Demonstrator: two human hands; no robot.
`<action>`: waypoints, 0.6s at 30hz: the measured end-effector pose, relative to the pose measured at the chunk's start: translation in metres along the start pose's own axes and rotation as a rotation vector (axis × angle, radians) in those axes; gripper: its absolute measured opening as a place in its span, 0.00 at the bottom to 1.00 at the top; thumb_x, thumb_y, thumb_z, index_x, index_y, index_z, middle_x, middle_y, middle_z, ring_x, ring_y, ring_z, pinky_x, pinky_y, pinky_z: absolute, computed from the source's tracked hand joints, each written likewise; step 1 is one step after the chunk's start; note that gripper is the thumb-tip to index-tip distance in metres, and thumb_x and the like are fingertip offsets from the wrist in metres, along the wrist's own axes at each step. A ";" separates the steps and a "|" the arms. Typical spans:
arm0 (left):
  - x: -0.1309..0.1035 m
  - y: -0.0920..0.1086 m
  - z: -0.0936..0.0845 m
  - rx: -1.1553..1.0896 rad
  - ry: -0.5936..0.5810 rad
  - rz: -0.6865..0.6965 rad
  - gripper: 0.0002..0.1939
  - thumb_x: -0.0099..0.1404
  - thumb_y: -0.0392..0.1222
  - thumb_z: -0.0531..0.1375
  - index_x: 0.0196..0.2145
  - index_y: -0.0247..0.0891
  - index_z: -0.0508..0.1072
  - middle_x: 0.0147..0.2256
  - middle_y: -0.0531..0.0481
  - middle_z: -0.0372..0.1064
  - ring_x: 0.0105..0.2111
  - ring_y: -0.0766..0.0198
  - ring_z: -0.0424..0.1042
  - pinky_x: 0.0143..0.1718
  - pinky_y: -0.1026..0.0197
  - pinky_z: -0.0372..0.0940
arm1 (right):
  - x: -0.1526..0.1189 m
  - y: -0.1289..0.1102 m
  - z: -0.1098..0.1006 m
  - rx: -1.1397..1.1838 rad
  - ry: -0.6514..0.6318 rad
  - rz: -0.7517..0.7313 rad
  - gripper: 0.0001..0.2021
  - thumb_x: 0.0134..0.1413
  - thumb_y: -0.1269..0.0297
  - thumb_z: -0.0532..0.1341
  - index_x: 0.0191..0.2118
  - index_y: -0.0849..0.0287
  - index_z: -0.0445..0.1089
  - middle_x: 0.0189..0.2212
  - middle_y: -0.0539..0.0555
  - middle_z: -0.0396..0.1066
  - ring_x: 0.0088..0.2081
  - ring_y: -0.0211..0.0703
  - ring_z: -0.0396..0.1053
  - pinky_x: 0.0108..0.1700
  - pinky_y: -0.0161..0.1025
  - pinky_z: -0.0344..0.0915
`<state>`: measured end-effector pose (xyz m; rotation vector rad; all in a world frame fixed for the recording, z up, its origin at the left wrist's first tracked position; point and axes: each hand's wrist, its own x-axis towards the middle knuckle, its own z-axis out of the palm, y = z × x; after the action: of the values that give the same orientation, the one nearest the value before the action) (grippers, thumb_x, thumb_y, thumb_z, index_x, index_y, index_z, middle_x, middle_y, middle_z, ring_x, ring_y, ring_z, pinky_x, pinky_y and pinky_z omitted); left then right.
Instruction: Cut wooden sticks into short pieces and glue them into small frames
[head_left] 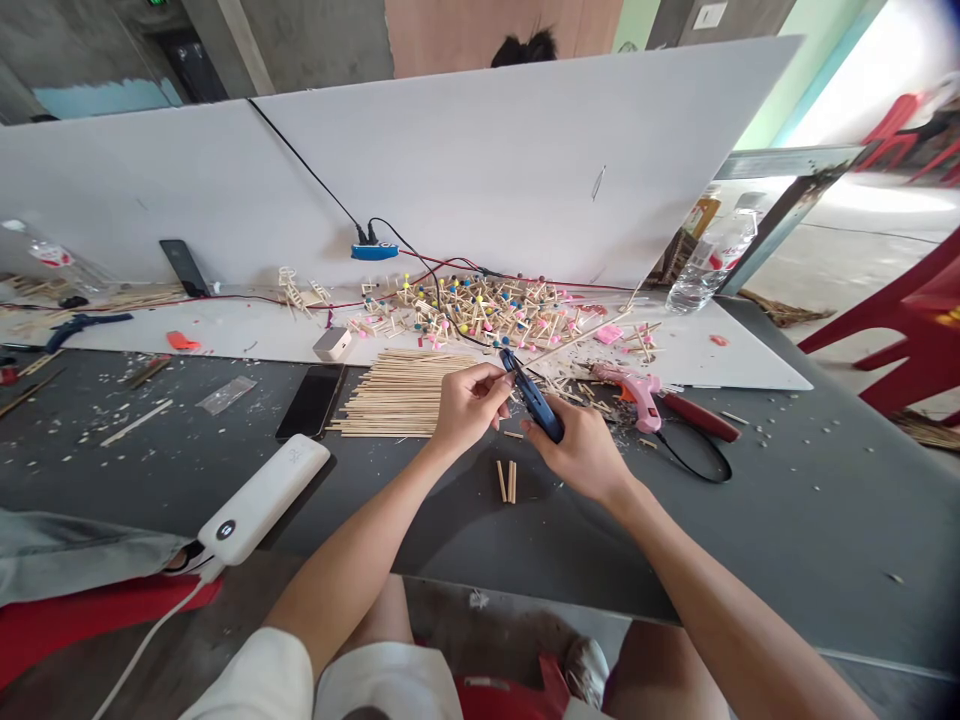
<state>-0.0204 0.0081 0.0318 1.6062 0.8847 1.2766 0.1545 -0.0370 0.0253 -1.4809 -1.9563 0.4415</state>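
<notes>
My right hand (589,445) is wrapped round blue-handled pliers (538,405), which point up and to the left. My left hand (471,405) is closed in a pinch beside the tip of the pliers; what its fingers hold is too small to make out. Below the hands, a few short cut sticks (511,482) lie on the dark table. A row of long thin wooden sticks (397,395) lies flat just left of and behind my left hand. Behind the pliers is a heap of short sticks with coloured balls (487,308) on a white board.
To the right lie a pink glue gun (637,395) and a red-handled tool (701,415). A black phone (311,402) and a white power bank (262,500) are on the left. A blue power strip (375,252) hangs on the white partition (450,150). A water bottle (716,260) stands far right.
</notes>
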 end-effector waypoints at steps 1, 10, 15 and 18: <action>0.000 0.000 0.000 0.001 0.001 0.001 0.15 0.66 0.49 0.60 0.30 0.34 0.74 0.17 0.54 0.67 0.12 0.71 0.62 0.15 0.67 0.57 | 0.000 0.000 0.000 0.000 0.000 0.000 0.10 0.57 0.57 0.57 0.29 0.55 0.61 0.19 0.45 0.58 0.21 0.37 0.53 0.27 0.34 0.49; 0.001 -0.005 0.001 0.014 -0.005 -0.021 0.17 0.65 0.52 0.61 0.29 0.34 0.73 0.17 0.54 0.67 0.12 0.71 0.62 0.14 0.68 0.56 | 0.000 0.003 0.002 -0.001 -0.031 0.027 0.09 0.57 0.57 0.56 0.30 0.55 0.63 0.18 0.45 0.58 0.21 0.37 0.53 0.27 0.35 0.49; 0.002 -0.009 0.001 0.010 -0.014 -0.030 0.17 0.65 0.52 0.61 0.29 0.34 0.73 0.17 0.54 0.67 0.12 0.71 0.62 0.14 0.67 0.56 | 0.000 0.004 0.004 -0.010 -0.046 0.074 0.10 0.57 0.56 0.57 0.29 0.55 0.62 0.17 0.45 0.57 0.21 0.37 0.51 0.26 0.34 0.49; 0.001 -0.009 0.002 0.024 -0.022 -0.028 0.17 0.66 0.52 0.60 0.28 0.35 0.73 0.17 0.54 0.67 0.12 0.70 0.62 0.15 0.66 0.56 | 0.000 0.004 0.005 -0.014 -0.054 0.092 0.10 0.57 0.56 0.57 0.29 0.55 0.63 0.17 0.45 0.58 0.20 0.37 0.51 0.26 0.35 0.49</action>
<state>-0.0187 0.0123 0.0236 1.6185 0.9087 1.2311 0.1546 -0.0352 0.0190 -1.5875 -1.9420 0.5141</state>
